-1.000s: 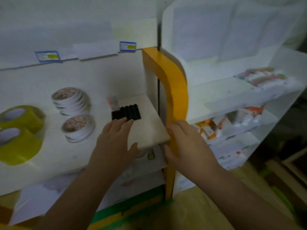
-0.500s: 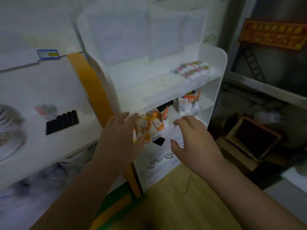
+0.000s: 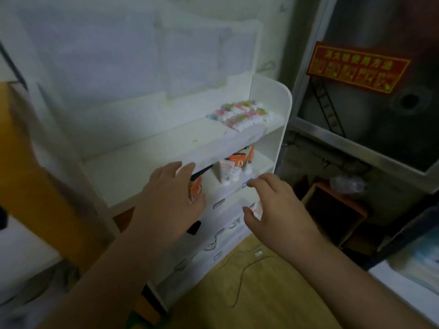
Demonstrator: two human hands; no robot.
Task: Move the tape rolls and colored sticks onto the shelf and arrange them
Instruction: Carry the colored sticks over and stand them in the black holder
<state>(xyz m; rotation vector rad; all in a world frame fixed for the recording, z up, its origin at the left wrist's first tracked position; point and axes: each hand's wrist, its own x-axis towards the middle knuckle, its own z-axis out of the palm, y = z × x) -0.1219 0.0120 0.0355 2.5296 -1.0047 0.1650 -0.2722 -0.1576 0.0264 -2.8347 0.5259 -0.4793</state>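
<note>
A white shelf unit stands against a pale wall, a red sign to its right. Colored sticks lie on its upper board; orange-and-white tubes stand below. Both hands reach forward, holding nothing: left hand fingers straight, right hand loosely spread. Everything at the left edge is blurred.
</note>
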